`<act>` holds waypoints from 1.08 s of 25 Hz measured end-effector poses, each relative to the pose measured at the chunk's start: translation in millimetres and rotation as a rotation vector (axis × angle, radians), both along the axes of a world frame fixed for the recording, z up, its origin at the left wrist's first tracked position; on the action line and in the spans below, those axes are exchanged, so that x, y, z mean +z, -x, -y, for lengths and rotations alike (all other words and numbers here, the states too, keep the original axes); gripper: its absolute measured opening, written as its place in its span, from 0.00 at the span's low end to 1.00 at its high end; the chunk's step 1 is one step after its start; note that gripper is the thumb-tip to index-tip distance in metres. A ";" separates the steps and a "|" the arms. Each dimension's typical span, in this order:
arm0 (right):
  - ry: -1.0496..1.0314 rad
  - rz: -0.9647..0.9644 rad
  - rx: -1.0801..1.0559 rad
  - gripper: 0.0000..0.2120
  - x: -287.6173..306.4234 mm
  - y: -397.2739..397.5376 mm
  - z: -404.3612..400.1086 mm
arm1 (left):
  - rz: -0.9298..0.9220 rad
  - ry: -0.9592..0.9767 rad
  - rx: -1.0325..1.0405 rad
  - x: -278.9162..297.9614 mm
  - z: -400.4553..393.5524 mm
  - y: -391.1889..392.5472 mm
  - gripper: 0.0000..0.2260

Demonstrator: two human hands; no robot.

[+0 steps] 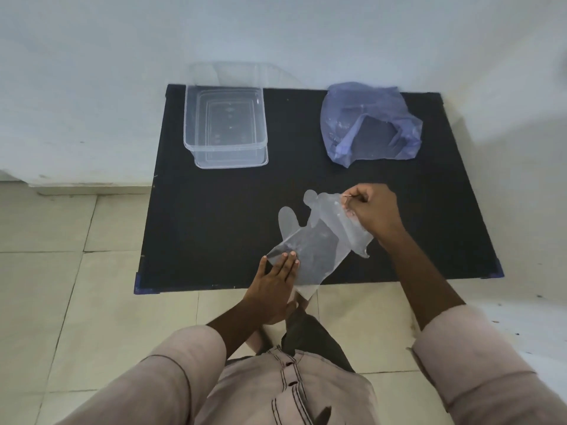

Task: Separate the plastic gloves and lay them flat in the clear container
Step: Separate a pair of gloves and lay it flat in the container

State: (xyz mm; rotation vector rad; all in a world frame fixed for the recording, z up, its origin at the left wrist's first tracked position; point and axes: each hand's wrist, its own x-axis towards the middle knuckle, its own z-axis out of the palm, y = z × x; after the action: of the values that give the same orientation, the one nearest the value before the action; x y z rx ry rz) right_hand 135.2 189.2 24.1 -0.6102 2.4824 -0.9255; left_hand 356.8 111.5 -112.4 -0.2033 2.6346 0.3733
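Nearest me, my left hand [276, 279] lies flat with the fingers straight and together, so its grip is open. The fingertips [290, 256] press down on the near left corner of the plastic gloves [319, 240], by the cuff, at the front edge of the black table [214, 210]. The cuff end hangs a little past that edge toward me.

A little farther out, my right hand [376, 211] has its grip closed, thumb and fingers pinching the far right edge of the thin plastic and lifting a layer off the table. The film there is bunched and creased under my fingers.

The gloves are clear and lie mostly flat. Their long axis runs on a diagonal, from the cuff near me up and away; two rounded finger shapes point to the far left, toward the container. Whether I hold one glove or more stuck together, I cannot tell.

Farther back on the left stands the clear container [225, 130], open, its long side running away from me. Well apart on the far right sits a crumpled blue plastic bag [368, 124], mouth open toward me.
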 end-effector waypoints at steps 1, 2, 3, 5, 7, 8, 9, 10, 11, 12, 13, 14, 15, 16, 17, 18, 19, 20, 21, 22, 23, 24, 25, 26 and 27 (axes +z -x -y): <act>0.001 -0.009 0.008 0.05 10.6 7.2 -0.3 | 0.021 0.005 -0.009 3.1 0.6 1.9 0.39; -0.005 -0.025 0.022 0.05 20.7 13.4 -0.7 | 0.050 0.004 -0.013 4.7 1.4 3.5 0.39; -0.015 -0.052 0.044 0.04 31.9 18.8 -2.4 | 0.078 0.001 -0.019 8.4 2.4 6.1 0.40; -0.033 -0.094 0.120 0.04 53.8 28.9 -5.5 | 0.157 -0.021 -0.027 19.5 6.9 14.4 0.40; -0.075 -0.145 0.251 0.04 75.4 38.3 -7.4 | 0.189 -0.098 0.028 50.6 13.3 31.0 0.36; -0.105 -0.172 0.306 0.04 82.5 44.2 -8.4 | 0.130 -0.160 0.099 73.0 15.9 42.1 0.32; -0.137 -0.202 0.359 0.05 90.6 49.4 -8.9 | 0.018 -0.218 0.194 99.0 18.6 54.3 0.28; -0.168 -0.233 0.411 0.06 99.1 53.3 -7.8 | -0.147 -0.253 0.297 126.6 22.7 67.1 0.25; -0.194 -0.268 0.469 0.06 107.6 56.0 -6.7 | -0.351 -0.282 0.399 155.5 26.5 78.5 0.23; -0.216 -0.305 0.527 0.06 118.1 58.2 -3.4 | -0.550 -0.334 0.489 181.4 30.2 90.3 0.21; -0.243 -0.328 0.583 0.06 129.6 59.4 0.2 | -0.700 -0.407 0.550 203.8 34.5 102.0 0.20; -0.271 -0.335 0.628 0.05 143.4 58.7 4.0 | -0.755 -0.487 0.577 221.4 39.4 113.1 0.20; -0.292 -0.332 0.662 0.05 157.4 57.8 7.1 | -0.716 -0.583 0.580 235.8 43.3 123.6 0.21; -0.301 -0.327 0.692 0.04 168.6 58.5 8.7 | -0.605 -0.688 0.580 246.3 45.2 134.3 0.21; -0.289 -0.327 0.730 0.04 177.1 59.5 8.5 | -0.474 -0.777 0.575 253.6 45.5 144.3 0.20; -0.282 -0.331 0.757 0.04 182.3 61.1 7.9 | -0.378 -0.833 0.559 259.0 45.4 152.5 0.18; -0.265 -0.334 0.770 0.04 186.6 62.9 6.3 | -0.336 -0.852 0.539 262.3 44.9 159.4 0.15; -0.246 -0.332 0.776 0.04 191.7 66.9 2.2 | -0.339 -0.856 0.528 263.3 42.7 165.7 0.12; -0.211 -0.319 0.775 0.03 196.0 72.5 -3.8 | -0.362 -0.865 0.534 263.2 39.9 170.3 0.11; -0.160 -0.299 0.753 0.03 201.2 78.2 -10.5 | -0.393 -0.874 0.556 263.4 37.1 173.5 0.10; -0.078 -0.269 0.682 0.06 204.2 86.4 -21.2 | -0.421 -0.887 0.580 264.6 35.3 175.6 0.09; 0.045 -0.215 0.576 0.10 204.7 96.4 -34.5 | -0.442 -0.904 0.596 266.2 34.3 176.7 0.08; 0.205 -0.129 0.464 0.15 202.2 106.5 -49.7 | -0.456 -0.923 0.603 268.1 34.3 177.4 0.08; 0.373 -0.014 0.377 0.20 195.9 115.2 -65.5 | -0.463 -0.941 0.608 270.4 35.3 177.1 0.07; 0.490 0.101 0.324 0.26 185.2 122.0 -79.7 | -0.463 -0.952 0.612 272.5 36.6 177.0 0.07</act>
State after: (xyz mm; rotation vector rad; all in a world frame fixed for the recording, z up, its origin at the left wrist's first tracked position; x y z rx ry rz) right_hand 13.2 268.9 209.4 -1.0551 1.9859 -1.3953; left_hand 179.8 74.9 160.1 -0.6444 2.4061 1.9883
